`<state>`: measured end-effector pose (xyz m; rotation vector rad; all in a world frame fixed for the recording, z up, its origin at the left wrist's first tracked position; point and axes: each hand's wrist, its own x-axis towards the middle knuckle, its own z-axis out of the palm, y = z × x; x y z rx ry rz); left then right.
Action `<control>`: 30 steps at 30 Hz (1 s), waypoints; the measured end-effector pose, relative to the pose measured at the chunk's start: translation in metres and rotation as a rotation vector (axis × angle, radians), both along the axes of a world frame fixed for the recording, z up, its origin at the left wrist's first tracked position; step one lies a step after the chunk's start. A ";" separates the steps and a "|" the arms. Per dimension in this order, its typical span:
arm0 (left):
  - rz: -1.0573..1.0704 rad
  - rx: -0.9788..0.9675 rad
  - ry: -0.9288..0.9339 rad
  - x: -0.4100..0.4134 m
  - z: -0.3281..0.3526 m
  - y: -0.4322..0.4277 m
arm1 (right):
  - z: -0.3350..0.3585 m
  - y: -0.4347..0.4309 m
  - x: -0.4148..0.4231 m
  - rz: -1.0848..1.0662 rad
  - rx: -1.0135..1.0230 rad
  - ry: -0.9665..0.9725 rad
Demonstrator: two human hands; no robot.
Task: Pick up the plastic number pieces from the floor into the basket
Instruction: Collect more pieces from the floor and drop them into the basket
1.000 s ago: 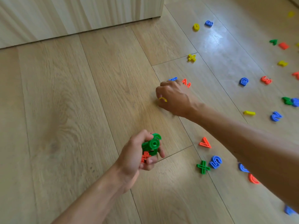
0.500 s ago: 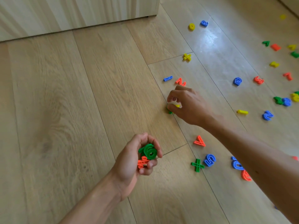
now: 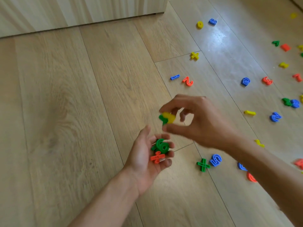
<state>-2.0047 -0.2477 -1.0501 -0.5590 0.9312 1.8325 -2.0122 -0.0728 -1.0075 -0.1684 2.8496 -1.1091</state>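
My left hand is cupped palm up and holds a green 6 and an orange division sign. Just above it, my right hand pinches a yellow piece and a green piece between thumb and fingers. Loose pieces lie on the wooden floor: a green plus and a blue 5 to the right of my left hand, an orange 2 and a blue bar farther off. No basket is in view.
Several more coloured pieces are scattered to the right, among them a yellow plus, a blue piece, an orange 3 and a blue 2. A pale wooden cabinet stands along the far left.
My right hand lifted the yellow and green pieces off the floor and drew them back over my left hand. My left hand's fingers have spread from around its pieces.
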 end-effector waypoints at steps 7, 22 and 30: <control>0.017 0.023 0.009 0.005 0.005 0.018 | 0.013 -0.013 0.061 0.005 -0.059 -0.089; -0.128 -0.127 -0.010 0.053 -0.001 0.007 | -0.056 0.039 0.121 -0.347 0.459 -0.371; -0.115 -0.153 -0.013 0.058 -0.003 0.000 | -0.058 0.043 0.111 -0.285 0.410 -0.368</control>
